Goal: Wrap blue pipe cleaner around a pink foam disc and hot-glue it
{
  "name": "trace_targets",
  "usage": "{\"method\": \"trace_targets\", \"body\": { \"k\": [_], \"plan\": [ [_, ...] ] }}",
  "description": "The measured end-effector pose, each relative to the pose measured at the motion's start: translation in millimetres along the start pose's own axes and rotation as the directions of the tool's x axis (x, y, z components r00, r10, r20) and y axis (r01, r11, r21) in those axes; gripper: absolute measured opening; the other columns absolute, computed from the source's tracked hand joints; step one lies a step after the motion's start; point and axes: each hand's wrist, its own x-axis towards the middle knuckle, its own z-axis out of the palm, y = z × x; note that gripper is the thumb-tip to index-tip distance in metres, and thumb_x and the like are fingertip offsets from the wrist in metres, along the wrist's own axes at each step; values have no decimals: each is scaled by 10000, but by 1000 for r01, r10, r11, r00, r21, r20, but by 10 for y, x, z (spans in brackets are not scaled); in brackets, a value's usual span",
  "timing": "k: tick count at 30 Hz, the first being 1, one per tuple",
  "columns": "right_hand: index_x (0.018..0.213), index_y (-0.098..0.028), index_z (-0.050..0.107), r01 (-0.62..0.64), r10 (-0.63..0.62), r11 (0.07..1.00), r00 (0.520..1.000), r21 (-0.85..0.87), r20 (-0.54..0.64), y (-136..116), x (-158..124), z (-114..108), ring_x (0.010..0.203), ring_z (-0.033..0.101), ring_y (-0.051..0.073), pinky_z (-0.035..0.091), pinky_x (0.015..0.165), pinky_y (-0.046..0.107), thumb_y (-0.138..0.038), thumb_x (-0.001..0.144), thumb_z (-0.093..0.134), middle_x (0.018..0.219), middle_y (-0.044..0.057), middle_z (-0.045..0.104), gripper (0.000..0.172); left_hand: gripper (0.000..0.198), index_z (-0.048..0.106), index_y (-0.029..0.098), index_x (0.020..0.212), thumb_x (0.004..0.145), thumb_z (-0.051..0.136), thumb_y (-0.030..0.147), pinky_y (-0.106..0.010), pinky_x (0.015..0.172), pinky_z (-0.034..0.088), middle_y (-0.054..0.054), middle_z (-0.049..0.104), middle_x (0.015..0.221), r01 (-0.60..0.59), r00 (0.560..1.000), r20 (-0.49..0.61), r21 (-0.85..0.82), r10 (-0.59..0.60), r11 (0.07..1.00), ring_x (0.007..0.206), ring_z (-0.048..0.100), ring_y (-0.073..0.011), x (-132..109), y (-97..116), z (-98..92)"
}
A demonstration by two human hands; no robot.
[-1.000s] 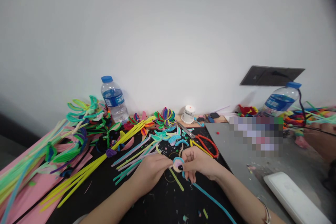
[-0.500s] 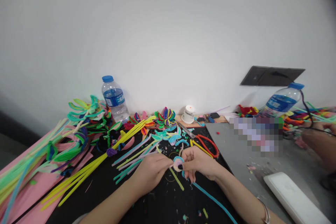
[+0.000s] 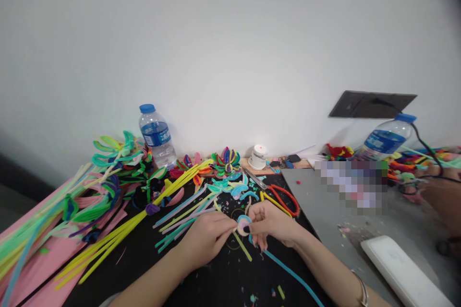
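Between my two hands is a small coil of pipe cleaner (image 3: 244, 223), pale pink and cream inside with light blue round its edge. My left hand (image 3: 212, 232) pinches the coil's left side. Fingers of my right hand (image 3: 268, 224) grip its right side, the thumb pressed on its face. A long blue pipe cleaner tail (image 3: 291, 273) runs from under my right hand toward the front edge. Below the coil lies a short yellow-green pipe cleaner (image 3: 243, 247). Red-handled scissors (image 3: 284, 199) rest just beyond my right hand, beside a bent yellow pipe cleaner (image 3: 275, 204).
Loose pastel pipe cleaners (image 3: 187, 216) and a bundle of yellow ones (image 3: 118, 240) lie to the left, near finished flowers (image 3: 115, 153). Water bottles (image 3: 157, 136) stand by the wall. A white spool (image 3: 258, 157) is at the back. Another person's hand (image 3: 442, 196) is at far right, beyond a white box (image 3: 403, 268).
My hands keep nearly the same hold on the coil, with only a slight shift. The other person's hand at far right has moved a little.
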Motion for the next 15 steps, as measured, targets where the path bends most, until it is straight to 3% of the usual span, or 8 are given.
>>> {"method": "trace_targets", "body": {
  "k": [8,15],
  "plan": [
    [641,-128,527,1,-1,1000,1000,-14,2,1,0,1,328,543,90,421,319,150,-249,637,683,494,8,644,197,207,640,197,895,847,453,122,-246,647,429,-29,680,785,34,999,15,-18,-33,999,706,596,-150,8,12,4],
    [691,-145,490,96,-94,995,992,20,-81,-28,6,18,353,555,91,418,334,152,-340,665,681,520,6,650,274,200,624,214,950,863,447,184,-270,740,471,-39,683,899,243,962,-88,-156,-259,957,817,614,-163,51,34,2]
  ]
}}
